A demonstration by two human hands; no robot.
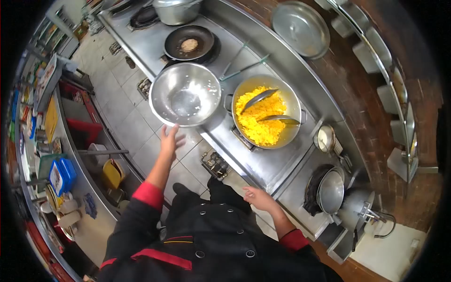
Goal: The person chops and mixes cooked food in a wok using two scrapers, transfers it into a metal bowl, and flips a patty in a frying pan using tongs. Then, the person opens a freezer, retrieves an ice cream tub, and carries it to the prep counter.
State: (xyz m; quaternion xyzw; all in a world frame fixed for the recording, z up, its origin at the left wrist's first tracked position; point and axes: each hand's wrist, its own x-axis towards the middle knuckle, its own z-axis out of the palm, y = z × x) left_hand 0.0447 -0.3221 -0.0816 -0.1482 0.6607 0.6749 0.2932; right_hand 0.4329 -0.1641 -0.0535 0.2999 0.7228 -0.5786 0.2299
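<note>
A large steel mixing bowl [185, 117] with a few food bits inside sits at the counter's front edge, its left side jutting past it. My left hand [170, 142] is at the bowl's near rim with fingers apart; whether a fingertip touches the rim I cannot tell. To the bowl's right stands a wide pot [292, 96] of crumbly yellow food [260, 129], with two metal spoon-like utensils [280, 119] lying in it. My right hand [260, 198] hovers low before the counter front, fingers loosely extended and holding nothing.
Behind the bowl, a frying pan [205, 36] holds a round browned patty [189, 45]. Green-handled tongs [242, 66] lie on the steel counter. A lidded pot [176, 11] stands farther back. Stacked pans [331, 190] sit at right. A second worktop [89, 235] runs along my left.
</note>
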